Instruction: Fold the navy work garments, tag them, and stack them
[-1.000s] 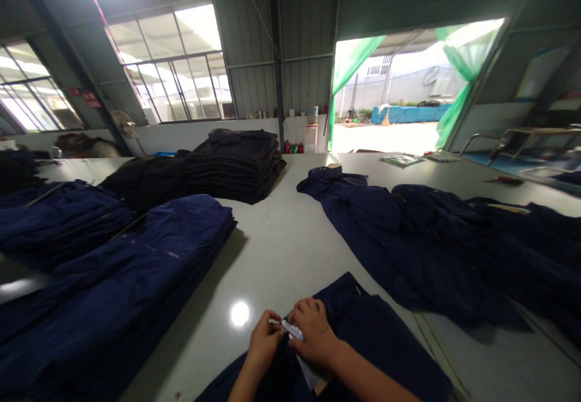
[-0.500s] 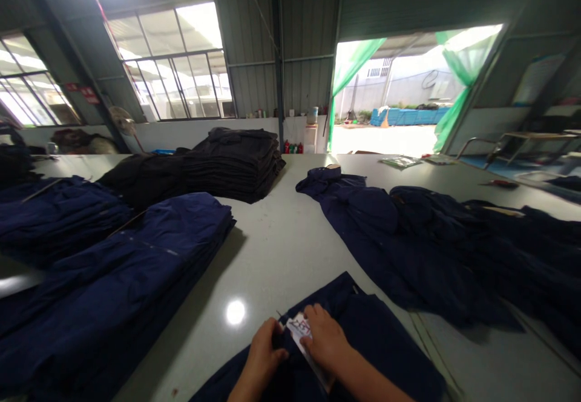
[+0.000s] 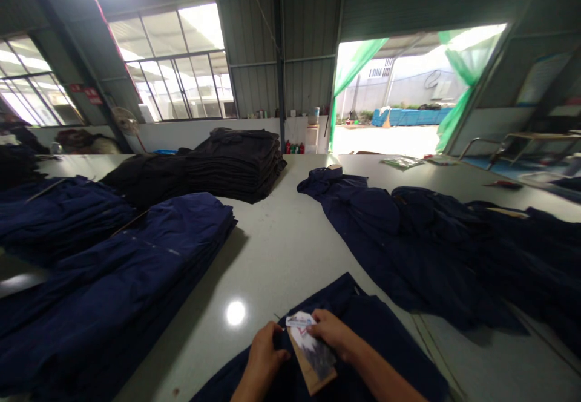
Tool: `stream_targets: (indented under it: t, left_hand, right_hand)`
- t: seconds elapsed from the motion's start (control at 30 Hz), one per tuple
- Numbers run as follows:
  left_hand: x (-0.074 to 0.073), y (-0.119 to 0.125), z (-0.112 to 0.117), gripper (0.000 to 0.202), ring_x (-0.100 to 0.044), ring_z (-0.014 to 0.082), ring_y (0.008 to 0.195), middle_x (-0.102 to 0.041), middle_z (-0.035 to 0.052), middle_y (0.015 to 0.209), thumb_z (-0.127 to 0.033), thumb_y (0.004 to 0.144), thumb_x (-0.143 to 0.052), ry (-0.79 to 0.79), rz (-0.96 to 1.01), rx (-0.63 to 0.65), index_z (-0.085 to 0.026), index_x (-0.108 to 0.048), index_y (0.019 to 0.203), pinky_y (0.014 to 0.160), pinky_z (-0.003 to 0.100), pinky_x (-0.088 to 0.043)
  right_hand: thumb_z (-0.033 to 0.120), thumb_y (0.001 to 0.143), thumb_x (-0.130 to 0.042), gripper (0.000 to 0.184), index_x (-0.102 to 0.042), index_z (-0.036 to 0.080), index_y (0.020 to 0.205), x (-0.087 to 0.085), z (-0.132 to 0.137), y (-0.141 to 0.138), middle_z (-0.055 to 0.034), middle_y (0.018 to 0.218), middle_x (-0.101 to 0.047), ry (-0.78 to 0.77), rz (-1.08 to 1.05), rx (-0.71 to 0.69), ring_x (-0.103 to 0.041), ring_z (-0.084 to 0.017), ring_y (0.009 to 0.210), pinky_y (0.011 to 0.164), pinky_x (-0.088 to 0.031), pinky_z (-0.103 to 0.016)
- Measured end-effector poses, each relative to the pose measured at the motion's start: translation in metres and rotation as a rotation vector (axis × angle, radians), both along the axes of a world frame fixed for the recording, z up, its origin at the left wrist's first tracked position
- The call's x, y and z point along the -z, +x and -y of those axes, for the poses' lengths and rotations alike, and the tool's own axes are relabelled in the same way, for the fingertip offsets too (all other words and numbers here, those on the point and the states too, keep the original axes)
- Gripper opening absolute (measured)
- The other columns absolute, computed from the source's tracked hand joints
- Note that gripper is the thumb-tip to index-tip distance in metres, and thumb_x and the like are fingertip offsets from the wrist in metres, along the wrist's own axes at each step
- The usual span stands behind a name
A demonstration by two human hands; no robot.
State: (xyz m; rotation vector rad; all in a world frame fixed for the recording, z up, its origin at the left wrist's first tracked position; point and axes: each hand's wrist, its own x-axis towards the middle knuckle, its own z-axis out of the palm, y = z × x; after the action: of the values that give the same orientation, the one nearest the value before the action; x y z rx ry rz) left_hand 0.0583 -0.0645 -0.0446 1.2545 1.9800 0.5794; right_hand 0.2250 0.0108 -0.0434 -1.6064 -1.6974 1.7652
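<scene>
A folded navy garment lies at the table's near edge, below both my hands. Hang tags, with a white printed top and a brown lower part, rest over it. My right hand pinches them at their upper right side, between thumb and fingers. At the garment's upper left edge is my left hand, its fingers curled against the cloth near the top of the tags. A thin dark string end sticks out beside its index fingertip. What lies under the left fingers is partly hidden.
Stacked blue garments fill the left side, with a black garment stack behind them. Loose navy garments spread across the right of the pale table. Flat plastic packets lie at the far edge.
My right hand has shifted slightly right and turned the tags, so more of their printed face and brown lower part shows. My left hand has stayed nearly in place.
</scene>
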Motion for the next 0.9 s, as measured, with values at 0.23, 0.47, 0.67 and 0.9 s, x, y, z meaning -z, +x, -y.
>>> stream_targets:
  t: [0.23,0.47,0.67,0.9]
  left_hand:
    - [-0.002,0.004,0.0,0.014,-0.052,0.0171,0.08,-0.056,0.0011,0.078,-0.012,0.055,-0.058,0.073,0.038,0.039,-0.018,-0.053,0.067,0.073,0.025,-0.037]
    - [0.014,0.004,-0.003,0.011,-0.051,0.0131,0.07,-0.057,-0.003,0.069,-0.014,0.062,-0.051,0.131,0.301,0.038,-0.02,-0.048,0.07,0.066,0.023,-0.038]
    - [0.009,0.003,-0.007,0.032,-0.05,0.0109,0.059,-0.053,-0.0043,0.072,-0.019,0.065,-0.049,0.251,0.146,-0.128,-0.02,-0.048,0.097,0.061,0.023,-0.04]
    - [-0.001,0.008,-0.008,0.022,-0.056,0.0175,0.086,-0.062,0.0049,0.089,-0.027,0.068,-0.049,0.206,0.023,-0.04,-0.016,-0.063,0.08,0.078,0.026,-0.042]
  right_hand:
    - [0.022,0.056,-0.053,0.017,-0.044,0.02,0.07,-0.001,-0.006,0.001,0.005,0.056,-0.051,-0.294,-0.242,0.05,-0.052,-0.011,0.052,0.054,-0.043,-0.025]
    - [0.017,0.054,-0.053,0.015,-0.046,0.019,0.067,0.002,-0.004,-0.001,0.0053,0.054,-0.05,-0.331,-0.307,0.083,-0.05,-0.01,0.05,0.052,-0.041,-0.023]
    - [0.017,0.054,-0.05,0.014,-0.044,0.019,0.066,0.005,-0.005,-0.002,0.007,0.05,-0.046,-0.306,-0.285,0.105,-0.044,-0.008,0.044,0.045,-0.034,-0.021]
    - [0.015,0.057,-0.048,0.008,-0.045,0.019,0.063,0.012,-0.004,-0.004,0.0075,0.049,-0.043,-0.257,-0.248,0.118,-0.04,-0.007,0.044,0.044,-0.027,-0.02]
